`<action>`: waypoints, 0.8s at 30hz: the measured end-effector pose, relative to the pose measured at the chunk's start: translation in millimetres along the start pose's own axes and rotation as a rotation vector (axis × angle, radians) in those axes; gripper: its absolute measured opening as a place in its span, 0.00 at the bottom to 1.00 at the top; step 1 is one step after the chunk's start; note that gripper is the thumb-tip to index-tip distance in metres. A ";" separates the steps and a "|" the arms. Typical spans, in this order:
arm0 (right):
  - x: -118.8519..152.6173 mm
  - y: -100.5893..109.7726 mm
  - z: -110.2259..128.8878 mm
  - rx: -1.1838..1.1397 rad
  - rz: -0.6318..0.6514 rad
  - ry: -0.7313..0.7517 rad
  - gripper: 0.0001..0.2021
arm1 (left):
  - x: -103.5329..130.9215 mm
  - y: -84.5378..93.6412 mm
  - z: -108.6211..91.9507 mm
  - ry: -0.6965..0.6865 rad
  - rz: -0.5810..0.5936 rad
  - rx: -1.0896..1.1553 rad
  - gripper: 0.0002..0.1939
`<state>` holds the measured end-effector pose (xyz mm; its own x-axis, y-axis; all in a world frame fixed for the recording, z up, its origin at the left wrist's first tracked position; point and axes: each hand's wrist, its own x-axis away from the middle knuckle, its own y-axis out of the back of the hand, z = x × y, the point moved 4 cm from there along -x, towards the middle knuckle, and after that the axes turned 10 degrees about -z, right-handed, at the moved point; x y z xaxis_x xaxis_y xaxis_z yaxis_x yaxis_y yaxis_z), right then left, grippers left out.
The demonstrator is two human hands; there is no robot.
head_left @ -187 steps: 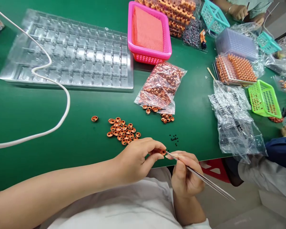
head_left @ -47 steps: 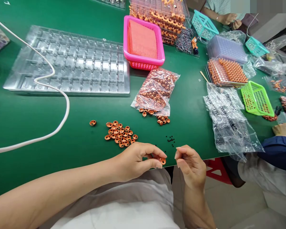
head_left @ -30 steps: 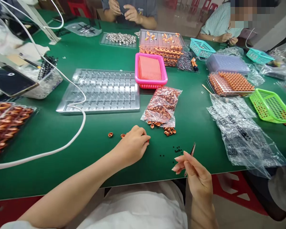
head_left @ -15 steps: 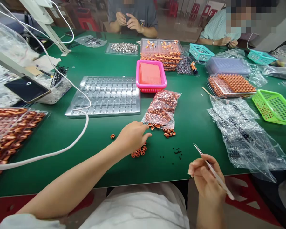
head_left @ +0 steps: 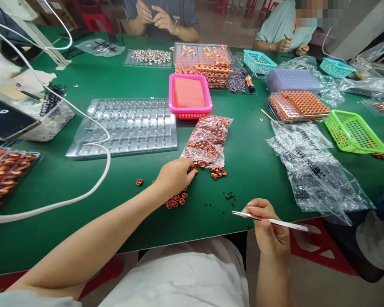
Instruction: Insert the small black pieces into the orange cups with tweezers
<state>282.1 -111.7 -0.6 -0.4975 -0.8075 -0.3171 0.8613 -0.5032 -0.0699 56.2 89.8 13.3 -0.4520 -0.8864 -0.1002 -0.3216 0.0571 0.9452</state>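
Observation:
My left hand is at the lower left corner of a clear bag of copper-coloured cups, its fingers curled round what looks like one or more cups, mostly hidden. Just below it lies a cluster of loose copper cups; a single cup sits farther left, and more spill from the bag's mouth. My right hand grips white tweezers over the table's front edge, tips pointing left. Tiny black pieces are scattered on the green table between my hands.
Behind lie a clear moulded tray, a pink basket and stacked trays of orange parts. Plastic bags and a green basket are at right. A white cable curves across the left. Two people sit opposite.
My left hand's fingers have closed at the bag's corner. The tweezers have swung from steeply slanted to nearly level, tips now nearer the black pieces. The camera view has shifted slightly.

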 end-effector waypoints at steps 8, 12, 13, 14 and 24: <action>0.3 -1.8 -9.4 0.032 -0.074 -0.050 0.10 | 35.2 11.0 -9.4 -0.143 -0.100 0.206 0.13; -0.8 -3.5 -10.3 0.070 -0.076 -0.046 0.10 | 60.2 8.7 -30.6 -0.210 -0.071 0.451 0.11; -1.4 -5.2 -10.5 0.066 -0.077 -0.055 0.09 | 62.7 6.6 -34.6 -0.210 -0.060 0.493 0.11; -2.3 -7.2 -10.7 0.063 -0.082 -0.068 0.08 | 63.6 3.9 -37.6 -0.205 -0.047 0.533 0.10; -14.8 -13.7 -18.2 0.238 -0.065 -0.218 0.05 | 56.9 -19.6 -33.4 -0.121 0.031 0.757 0.08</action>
<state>279.5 -87.2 -12.2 -0.5829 -0.8054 -0.1076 0.7917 -0.5927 0.1482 64.6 22.9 -0.5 -0.5443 -0.8250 -0.1520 -0.7698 0.4192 0.4814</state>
